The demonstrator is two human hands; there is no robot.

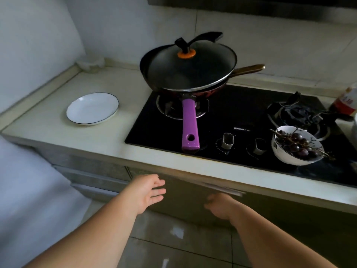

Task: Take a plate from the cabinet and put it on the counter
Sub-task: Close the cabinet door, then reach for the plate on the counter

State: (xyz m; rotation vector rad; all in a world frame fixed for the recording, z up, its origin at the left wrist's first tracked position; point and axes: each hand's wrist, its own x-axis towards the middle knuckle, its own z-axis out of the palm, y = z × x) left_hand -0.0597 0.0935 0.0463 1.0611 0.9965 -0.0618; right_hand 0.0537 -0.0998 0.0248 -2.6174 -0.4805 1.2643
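I see plate (92, 109) on counter (58, 132), well above both hands: left (147, 191) spread empty, right (220, 206) curled, grip unclear

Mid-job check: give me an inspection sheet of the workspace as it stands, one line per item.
Surface: pale counter with a black hob set in it.
Job's things: white plate lies flat on the counter, left of the hob; cabinet door under the counter looks shut.
Clutter: lidded pan with a purple handle on the left burner; bowl of grapes on the hob's front right; bottle at far right.
Grippers: left hand open, empty; right hand at the cabinet door, blurred, grip unclear.
Cables: nothing seen.
Surroundings: tiled wall, tiled floor.
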